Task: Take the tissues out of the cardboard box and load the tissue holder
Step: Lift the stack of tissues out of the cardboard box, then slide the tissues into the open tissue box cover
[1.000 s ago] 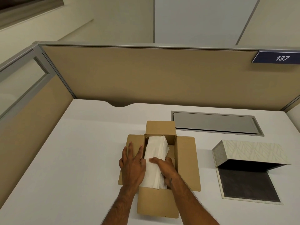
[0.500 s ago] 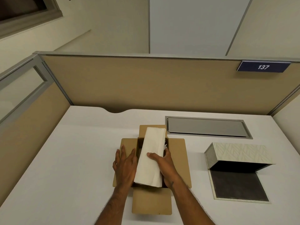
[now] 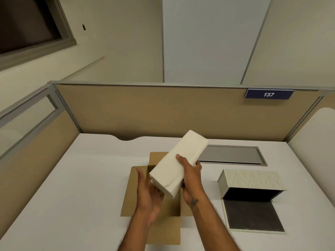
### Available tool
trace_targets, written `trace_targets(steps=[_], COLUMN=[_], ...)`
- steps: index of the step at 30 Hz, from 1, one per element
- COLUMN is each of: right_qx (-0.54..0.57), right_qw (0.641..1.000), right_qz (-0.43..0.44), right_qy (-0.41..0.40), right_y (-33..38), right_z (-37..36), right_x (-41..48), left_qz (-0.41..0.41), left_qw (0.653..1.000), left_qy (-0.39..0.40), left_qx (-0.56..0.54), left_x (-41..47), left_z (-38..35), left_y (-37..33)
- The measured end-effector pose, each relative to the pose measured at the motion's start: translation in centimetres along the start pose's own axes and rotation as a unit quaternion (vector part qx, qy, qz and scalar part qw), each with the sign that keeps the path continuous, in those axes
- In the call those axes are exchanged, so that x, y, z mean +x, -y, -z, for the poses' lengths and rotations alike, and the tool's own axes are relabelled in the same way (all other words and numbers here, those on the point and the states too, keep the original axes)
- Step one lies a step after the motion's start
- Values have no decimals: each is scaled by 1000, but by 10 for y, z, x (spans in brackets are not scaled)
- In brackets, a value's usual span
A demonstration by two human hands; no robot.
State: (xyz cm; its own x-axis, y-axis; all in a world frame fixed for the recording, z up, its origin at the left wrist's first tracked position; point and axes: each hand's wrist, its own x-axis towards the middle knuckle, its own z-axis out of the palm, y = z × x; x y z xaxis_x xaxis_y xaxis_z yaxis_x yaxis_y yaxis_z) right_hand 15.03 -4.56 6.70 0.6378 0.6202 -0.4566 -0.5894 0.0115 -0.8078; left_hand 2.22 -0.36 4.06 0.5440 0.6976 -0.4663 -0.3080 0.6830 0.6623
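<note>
One thick, soft white block of folded tissues (image 3: 168, 169) tilts above the open brown cardboard box (image 3: 129, 196); I see the right hand (image 3: 192, 178) gripping its side, the left hand (image 3: 148, 194) supporting it underneath, fingers loose.

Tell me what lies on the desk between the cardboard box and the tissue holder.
Only bare white desk separates the cardboard box from the tissue holder in the head view; nothing rests there.

White number "137" read on a dark blue plate (image 3: 268, 94), plate fixed at the top edge of the back partition (image 3: 163, 109), toward its right corner, no other text made out on any surface
</note>
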Motion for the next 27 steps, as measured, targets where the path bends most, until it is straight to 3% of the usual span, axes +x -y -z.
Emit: trace_targets(steps=[5,10,21,24,27], right_qx=[25,25,117,107,76], right_qw=[997,991,981,982,992], right_qz=[34,75,98,88,62], right_qy=[-65,-111,-121,-127,-81], right_y=[21,37,89,101,111], right_z=[19,43,145,178,206], right_x=[-13,-28,-41,-45,-53], left_qz=[-5,-14,63,72,75], left_qw=[1000,991,975,971,966], left_qy=[28,12,54,52,48], left_qx=[11,133,206,224,242], left_x=[-24,-40,-71,-75,-74], left_z=[-47,-85,-120,-119,-119], left_y=[10,27,48,50,51])
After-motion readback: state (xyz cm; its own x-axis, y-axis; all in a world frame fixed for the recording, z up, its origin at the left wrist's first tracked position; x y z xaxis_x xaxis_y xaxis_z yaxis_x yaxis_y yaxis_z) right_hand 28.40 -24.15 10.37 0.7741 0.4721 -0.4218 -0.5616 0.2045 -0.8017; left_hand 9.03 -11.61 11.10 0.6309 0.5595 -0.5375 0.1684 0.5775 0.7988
